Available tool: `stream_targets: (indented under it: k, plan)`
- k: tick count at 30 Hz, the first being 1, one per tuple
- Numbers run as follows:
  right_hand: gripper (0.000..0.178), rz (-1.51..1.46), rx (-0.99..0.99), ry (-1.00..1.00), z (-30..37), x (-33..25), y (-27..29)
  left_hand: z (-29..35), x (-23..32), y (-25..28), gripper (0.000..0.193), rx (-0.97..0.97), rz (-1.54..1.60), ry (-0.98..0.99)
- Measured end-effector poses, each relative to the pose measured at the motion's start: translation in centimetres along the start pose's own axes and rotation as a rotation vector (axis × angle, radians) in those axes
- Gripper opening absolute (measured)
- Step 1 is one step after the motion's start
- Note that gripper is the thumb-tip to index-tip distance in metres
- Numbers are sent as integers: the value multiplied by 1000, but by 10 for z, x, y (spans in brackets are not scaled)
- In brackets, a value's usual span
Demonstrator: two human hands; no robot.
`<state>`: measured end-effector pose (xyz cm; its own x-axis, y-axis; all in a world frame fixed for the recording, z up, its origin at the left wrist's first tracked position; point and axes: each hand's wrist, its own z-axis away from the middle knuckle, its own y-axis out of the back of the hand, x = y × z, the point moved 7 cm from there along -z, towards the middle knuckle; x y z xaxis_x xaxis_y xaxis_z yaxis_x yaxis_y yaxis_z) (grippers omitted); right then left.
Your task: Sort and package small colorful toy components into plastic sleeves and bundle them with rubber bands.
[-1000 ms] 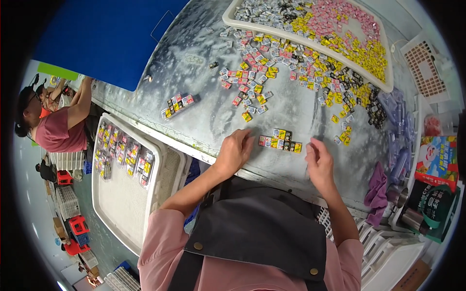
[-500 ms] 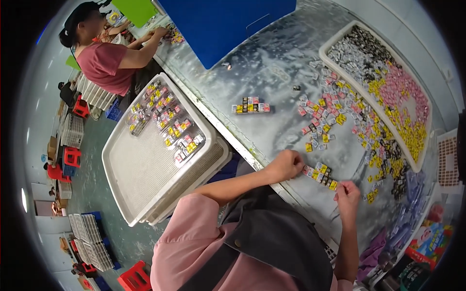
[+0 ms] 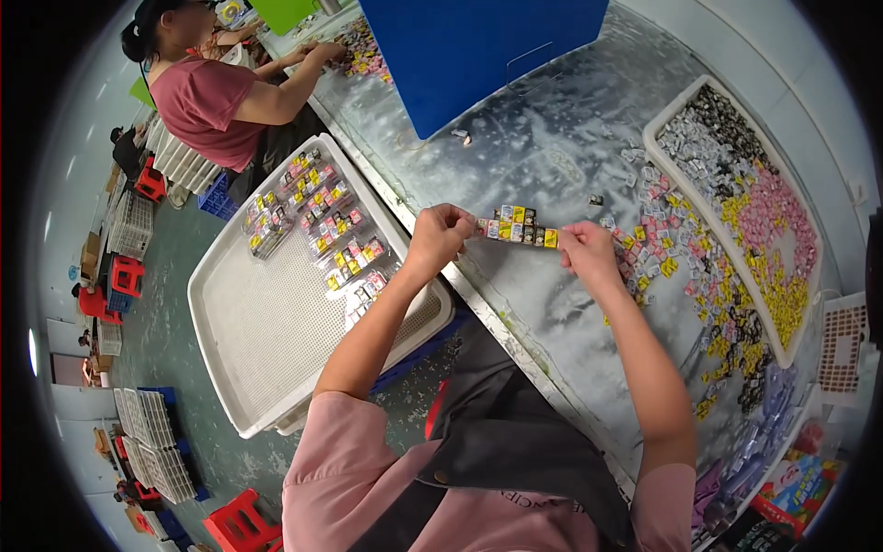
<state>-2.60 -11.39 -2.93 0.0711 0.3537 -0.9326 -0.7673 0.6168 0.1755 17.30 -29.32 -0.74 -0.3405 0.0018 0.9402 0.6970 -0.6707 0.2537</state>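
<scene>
Btwn L grip (image 3: 436, 239), R grip (image 3: 591, 252): blk row (image 3: 517, 226) held.

Layout of the workstation, with 2 trays flanking the hands. The block row (image 3: 518, 227) spans between the left hand (image 3: 440, 237), at its left end, and the right hand (image 3: 590, 253), at its right end, over the table (image 3: 561, 322). Beyond them, the panel (image 3: 478, 55) stands on the table. To the right, scattered pieces (image 3: 736, 308) lie before the piece tray (image 3: 720, 250). To the left, beside the table, is the pack tray (image 3: 267, 322); packs (image 3: 336, 225) occupy its far and right parts. Behind it sits a co-worker (image 3: 207, 101); a stool (image 3: 241, 526) lies nearer, at lower left.
</scene>
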Motion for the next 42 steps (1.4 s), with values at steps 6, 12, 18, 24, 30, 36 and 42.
stream_targets:
  k: [6,12,18,24,30,36,42]
  plan:
    - [21,17,28,-70,-14,8,-13,-8,-21,6,23,31,-88,-1]
    - [22,-64,56,-56,-15,17,-15,-9,-33,0,28,-3,34,63]
    - [19,-25,75,10,-29,28,-20,-22,-39,5,29,-10,-86,17]
    - [18,89,248,370,14,22,-6,-34,-66,35,22,3,46,17]
    - [7,9,571,480,161,35,139,-37,-53,38,32,56,-221,-39]
    - [19,741,1181,77,330,157,358,-12,-8,12,44,192,-365,-365]
    - [26,984,1102,-408,425,215,457,23,18,-71,32,-3,-290,-451]
